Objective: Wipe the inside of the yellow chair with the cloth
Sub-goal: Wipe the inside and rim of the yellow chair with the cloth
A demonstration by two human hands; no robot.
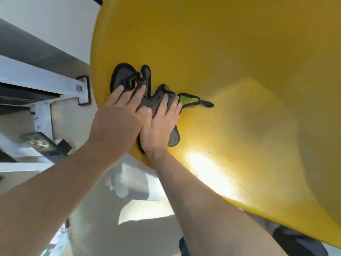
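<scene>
The yellow chair (230, 61) fills the upper right of the head view, its curved shell tilted toward me. A crumpled dark grey cloth (127, 78) with green patches and black edging lies spread against the chair's left inner surface, near its rim. My left hand (118, 115) lies flat on the cloth, fingers apart and stretched out. My right hand (160, 124) presses flat on the cloth just beside it, the two hands touching. Both palms hide the cloth's middle.
A metal frame with brackets (81, 89) stands to the left of the chair, a dark vented part (42, 143) below it. A shiny grey floor (140, 196) shows beneath the chair's lower rim. A white wall (46, 17) rises at the upper left.
</scene>
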